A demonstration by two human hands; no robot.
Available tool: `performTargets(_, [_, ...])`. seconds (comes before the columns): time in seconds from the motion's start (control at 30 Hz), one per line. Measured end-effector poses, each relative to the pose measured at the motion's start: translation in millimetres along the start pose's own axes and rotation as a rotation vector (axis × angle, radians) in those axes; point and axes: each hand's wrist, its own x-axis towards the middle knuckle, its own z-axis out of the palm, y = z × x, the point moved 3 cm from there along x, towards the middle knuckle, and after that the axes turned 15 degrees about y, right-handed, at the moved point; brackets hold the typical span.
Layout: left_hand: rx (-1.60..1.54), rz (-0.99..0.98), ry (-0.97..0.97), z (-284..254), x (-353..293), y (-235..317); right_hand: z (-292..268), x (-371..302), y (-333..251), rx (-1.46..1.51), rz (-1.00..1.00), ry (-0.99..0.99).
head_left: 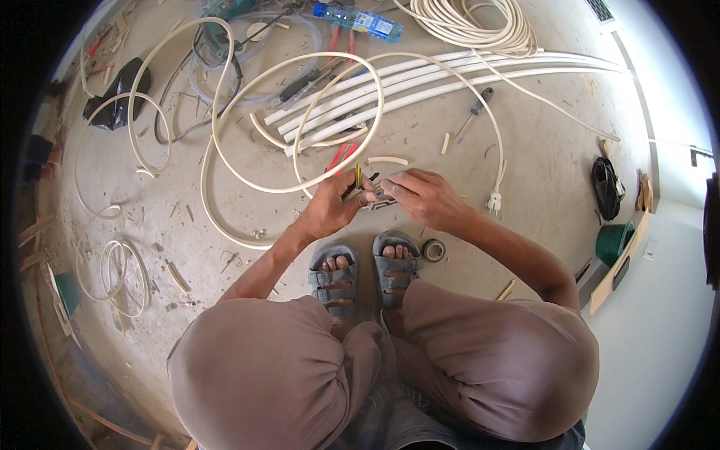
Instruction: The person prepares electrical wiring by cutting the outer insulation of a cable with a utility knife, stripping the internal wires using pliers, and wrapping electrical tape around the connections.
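My left hand (335, 206) is closed in a pinch above the floor, just beyond my sandals. A yellow-green wire (358, 175) sticks up between its fingers. My right hand (424, 196) meets it from the right, with thumb and fingers pressed together on something small that they mostly hide. Under the fingertips shows a small greyish piece (382, 202), too small to name. A long white cable (296, 189) loops across the floor and passes close to my left hand. Red tool handles (343, 156) lie just beyond that hand.
White conduit pipes (450, 73) and a coiled cable (480, 26) lie at the far side. A blue bottle (358, 20), a screwdriver (475, 115), a white plug (493, 201) and a roll of tape (433, 250) are about. Cable offcuts litter the floor.
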Motion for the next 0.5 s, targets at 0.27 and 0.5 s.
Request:
performTargets(0.27, [0.164, 0.035, -0.029, 2, -1, 1, 3, 5, 3, 0.466, 0.646, -0.161])
performTargets(0.5, [-0.02, -0.093, -0.028, -1, 3, 6, -10, 18, -13, 0.3, 0.473, -0.022])
